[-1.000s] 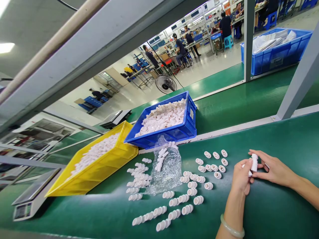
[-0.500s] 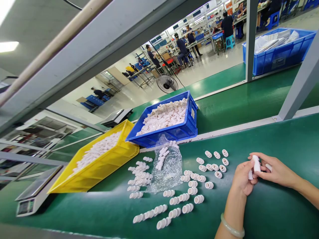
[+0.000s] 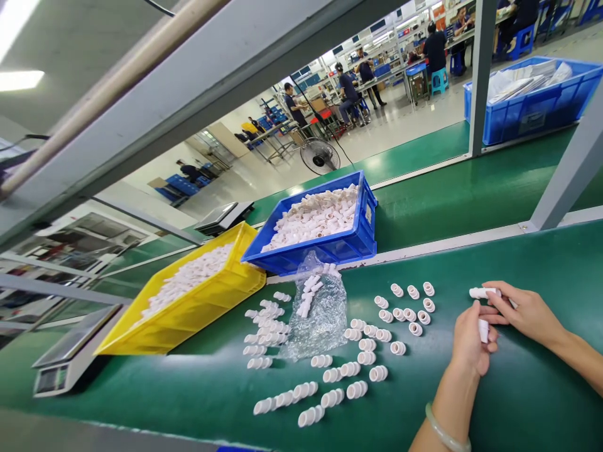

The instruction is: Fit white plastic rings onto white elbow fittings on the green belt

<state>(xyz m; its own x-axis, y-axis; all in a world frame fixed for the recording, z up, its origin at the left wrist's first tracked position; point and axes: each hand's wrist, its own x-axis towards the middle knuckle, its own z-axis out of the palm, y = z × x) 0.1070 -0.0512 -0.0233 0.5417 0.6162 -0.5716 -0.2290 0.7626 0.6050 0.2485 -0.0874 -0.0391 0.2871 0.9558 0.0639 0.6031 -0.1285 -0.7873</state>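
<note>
At the right of the green table [image 3: 532,263], my right hand [image 3: 530,311] pinches a white pipe fitting [image 3: 484,293], which lies sideways in its fingertips. My left hand [image 3: 471,342], with a pale bracelet on the wrist, is curled round another white fitting [image 3: 483,330], just below and touching the right fingers. Left of both hands, several loose white fittings [image 3: 398,348] lie in groups on the table. A clear plastic bag [image 3: 325,320] holding several fittings lies among them.
A blue bin [image 3: 325,248] and a yellow bin [image 3: 202,314], both full of white fittings, stand behind. A scale [image 3: 70,358] is at left. Metal posts [image 3: 481,81] rise behind the table; another blue bin [image 3: 532,116] holds papers. People and a fan [image 3: 320,156] are beyond.
My right hand has tilted its fitting from upright to lying sideways and moved it slightly up and away from my left hand's fitting. The camera view has shifted a little.
</note>
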